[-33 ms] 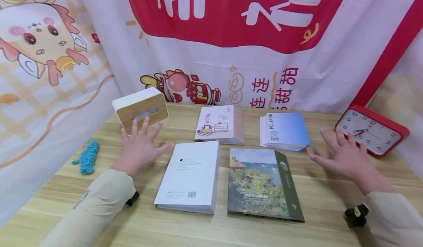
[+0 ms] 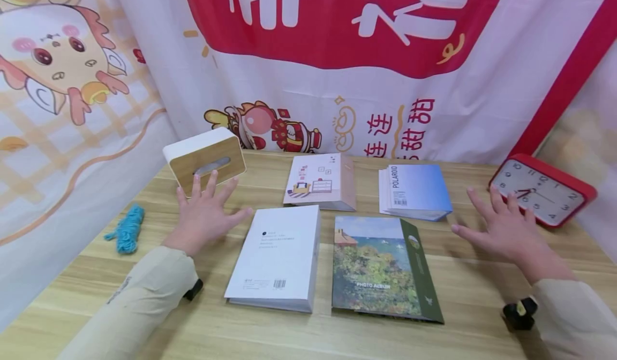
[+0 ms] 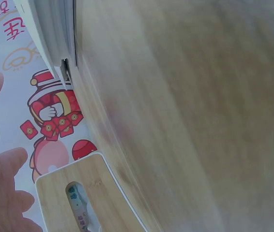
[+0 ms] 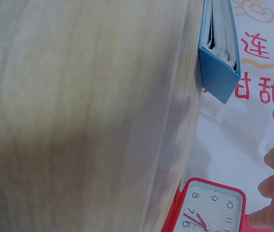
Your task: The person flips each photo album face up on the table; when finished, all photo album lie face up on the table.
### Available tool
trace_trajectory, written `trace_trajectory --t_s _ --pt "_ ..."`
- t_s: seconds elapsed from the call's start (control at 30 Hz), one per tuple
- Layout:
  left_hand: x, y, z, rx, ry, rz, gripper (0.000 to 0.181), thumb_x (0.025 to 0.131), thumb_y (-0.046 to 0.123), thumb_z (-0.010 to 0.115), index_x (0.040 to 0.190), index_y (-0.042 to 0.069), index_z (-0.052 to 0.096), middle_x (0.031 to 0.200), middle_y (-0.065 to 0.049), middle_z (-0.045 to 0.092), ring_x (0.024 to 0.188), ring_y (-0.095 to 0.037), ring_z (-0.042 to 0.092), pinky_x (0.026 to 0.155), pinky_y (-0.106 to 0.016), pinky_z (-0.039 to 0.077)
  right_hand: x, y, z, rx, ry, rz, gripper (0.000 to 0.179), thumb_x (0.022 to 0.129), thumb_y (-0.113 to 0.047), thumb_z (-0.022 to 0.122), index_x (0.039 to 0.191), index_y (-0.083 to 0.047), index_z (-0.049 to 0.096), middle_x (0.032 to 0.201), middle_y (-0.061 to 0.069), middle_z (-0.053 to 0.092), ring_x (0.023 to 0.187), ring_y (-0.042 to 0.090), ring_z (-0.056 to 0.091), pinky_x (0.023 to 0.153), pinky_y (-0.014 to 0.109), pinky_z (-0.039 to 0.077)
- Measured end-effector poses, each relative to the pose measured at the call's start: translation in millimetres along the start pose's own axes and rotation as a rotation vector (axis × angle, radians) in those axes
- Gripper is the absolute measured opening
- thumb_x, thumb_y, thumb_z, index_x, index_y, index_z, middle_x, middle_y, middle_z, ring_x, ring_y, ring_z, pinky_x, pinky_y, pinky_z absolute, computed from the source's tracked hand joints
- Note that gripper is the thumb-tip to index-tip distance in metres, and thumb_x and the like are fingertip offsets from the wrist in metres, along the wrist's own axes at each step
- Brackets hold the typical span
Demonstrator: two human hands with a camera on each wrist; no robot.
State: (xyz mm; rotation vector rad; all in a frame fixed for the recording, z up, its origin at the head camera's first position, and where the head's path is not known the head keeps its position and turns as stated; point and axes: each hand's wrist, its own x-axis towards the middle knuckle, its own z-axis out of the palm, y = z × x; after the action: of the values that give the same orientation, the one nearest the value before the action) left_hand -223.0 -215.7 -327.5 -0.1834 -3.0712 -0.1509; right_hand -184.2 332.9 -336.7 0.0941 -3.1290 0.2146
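Both grips released, the left hand (image 2: 208,218) hangs by the tissue box (image 2: 204,159) at the surface's (image 2: 381,344) far-left corner, the right hand (image 2: 506,231) by the clock (image 2: 542,191), far right; four albums (image 2: 373,271) lie closed between, work seemingly unstarted.

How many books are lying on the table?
4. The white book is front left, the PHOTO ALBUM front right, the book with furniture drawings back left, and the blue POLAROID book back right. Any underneath would be hidden.
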Motion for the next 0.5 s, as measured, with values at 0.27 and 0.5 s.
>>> trace_trajectory --t_s 0.27,0.5 --pt "1.0 1.8 -1.8 0.003 -0.002 0.002 0.093 0.075 0.084 0.021 0.149 0.028 0.011 0.153 -0.02 -0.006 0.133 -0.051 -0.014 0.097 -0.071 -0.016 -1.2 -1.0 -3.8 0.002 -0.012 0.001 0.098 0.08 -0.072 0.042 0.149 -0.015 0.001 0.146 0.036 -0.006 0.125 0.064 -0.007 0.09 0.08 -0.001" --pt "0.3 3.3 -7.7 -0.015 0.04 0.023 0.09 0.077 0.082 0.026 0.149 0.028 0.015 0.154 -0.02 -0.003 0.135 -0.052 -0.008 0.098 -0.072 -0.012 0.4 -0.6 -11.4 0.004 -0.001 0.003 0.1 0.08 -0.071 0.044 0.149 -0.014 0.0 0.145 0.037 -0.004 0.125 0.064 -0.01 0.09 0.079 -0.001"
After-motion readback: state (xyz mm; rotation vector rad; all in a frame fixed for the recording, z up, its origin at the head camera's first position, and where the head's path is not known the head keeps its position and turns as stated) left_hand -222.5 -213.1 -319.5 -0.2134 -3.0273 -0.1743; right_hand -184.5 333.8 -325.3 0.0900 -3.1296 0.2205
